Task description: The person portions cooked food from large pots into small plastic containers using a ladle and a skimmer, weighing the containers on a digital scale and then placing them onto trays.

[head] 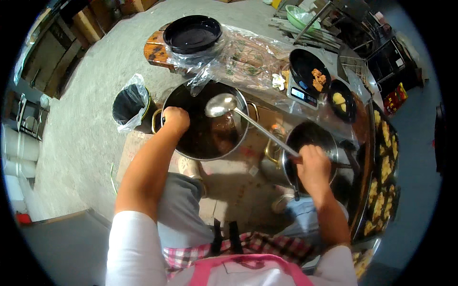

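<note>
My right hand (313, 165) grips the handle of a large metal ladle (223, 104), whose bowl is over a big metal pot (200, 158) with brass-coloured handles. Dark contents lie inside that pot. My left hand (176, 119) is closed at the pot's left rim, beside its handle; whether it holds the rim or something small and dark there is unclear. Below my right hand stands a second metal pot (285, 171), partly hidden by my forearm. Beyond, on a plastic-covered wooden table, a digital scale (302, 98) carries a black bowl (304, 64) with orange-brown pieces.
A lined bin (145, 118) stands left of the big pot. The wooden table (156, 50) holds an empty-looking black basin (193, 32) and a small black bowl with yellow pieces (339, 102). Dark trays of yellowish food (385, 168) line the right. Flattened cardboard (229, 186) lies underfoot.
</note>
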{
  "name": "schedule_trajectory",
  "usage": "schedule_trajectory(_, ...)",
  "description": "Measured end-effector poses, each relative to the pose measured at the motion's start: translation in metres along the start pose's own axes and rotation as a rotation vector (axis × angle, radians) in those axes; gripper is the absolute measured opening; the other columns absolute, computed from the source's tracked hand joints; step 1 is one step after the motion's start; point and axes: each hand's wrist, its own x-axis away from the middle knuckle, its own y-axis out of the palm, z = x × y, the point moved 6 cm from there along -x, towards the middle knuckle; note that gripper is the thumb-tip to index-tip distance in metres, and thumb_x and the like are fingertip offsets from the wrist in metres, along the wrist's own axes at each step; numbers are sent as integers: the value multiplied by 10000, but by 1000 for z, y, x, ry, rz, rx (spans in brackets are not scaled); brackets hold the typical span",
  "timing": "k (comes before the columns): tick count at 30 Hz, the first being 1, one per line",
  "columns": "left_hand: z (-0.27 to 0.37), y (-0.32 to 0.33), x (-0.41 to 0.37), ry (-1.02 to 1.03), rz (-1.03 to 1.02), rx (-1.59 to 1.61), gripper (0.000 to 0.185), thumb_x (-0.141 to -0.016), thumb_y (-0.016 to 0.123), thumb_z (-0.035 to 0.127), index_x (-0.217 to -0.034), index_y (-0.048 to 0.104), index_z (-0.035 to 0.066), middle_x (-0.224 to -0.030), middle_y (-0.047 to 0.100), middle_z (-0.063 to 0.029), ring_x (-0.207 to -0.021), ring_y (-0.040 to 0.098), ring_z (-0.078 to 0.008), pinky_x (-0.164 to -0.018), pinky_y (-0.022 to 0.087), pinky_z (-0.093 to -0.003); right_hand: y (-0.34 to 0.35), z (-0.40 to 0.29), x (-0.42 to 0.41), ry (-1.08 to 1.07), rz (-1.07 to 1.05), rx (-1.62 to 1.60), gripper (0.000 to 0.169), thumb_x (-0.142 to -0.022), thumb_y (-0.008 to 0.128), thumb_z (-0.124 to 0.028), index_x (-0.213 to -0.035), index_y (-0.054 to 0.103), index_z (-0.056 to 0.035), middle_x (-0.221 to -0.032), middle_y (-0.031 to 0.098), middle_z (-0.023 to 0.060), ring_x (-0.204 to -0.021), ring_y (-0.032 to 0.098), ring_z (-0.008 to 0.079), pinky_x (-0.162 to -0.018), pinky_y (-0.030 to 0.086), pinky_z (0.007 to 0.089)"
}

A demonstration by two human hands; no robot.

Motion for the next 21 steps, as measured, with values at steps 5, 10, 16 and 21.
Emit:
schedule_trajectory(5, 13, -2, -2, -3, 29, -103, 184, -782, 541, 188, -810, 713, 128, -861, 681, -80, -814, 663, -218, -647, 504, -329, 7, 9, 11, 16, 96, -99, 168, -641, 601, -36, -741, 470, -72, -726, 473, 85, -721, 492, 285, -617, 423, 379)
schedule_trajectory(10, 9, 12, -12, 134, -1, -91, 181, -784, 541, 186, -809, 709, 124, -869, 677, -101, -793, 666, -235, -628, 515, -339, 4, 19, 16, 9, 90, -118, 210, -607, 622, -49, -734, 458, -77, -723, 465, 78, -729, 492, 278, -622, 418, 375)
schedule_trajectory(16, -3, 23, -1, 149, -109, -26, 222, -787, 534, 244, -845, 695, 102, -881, 671, -118, -831, 656, -280, -695, 524, -374, 10, 27, 20, 24, 37, -103, 260, -565, 648, -33, -734, 455, -76, -730, 472, 81, -733, 495, 279, -628, 423, 375)
schedule_trajectory(21, 7, 20, -5, 172, -78, 20, 221, -775, 528, 225, -839, 693, 93, -899, 662, -143, -853, 647, -287, -704, 520, -381, 10, 25, 19, 15, 21, -115, 242, -585, 647, -39, -732, 458, -75, -732, 475, 83, -729, 495, 283, -622, 423, 379)
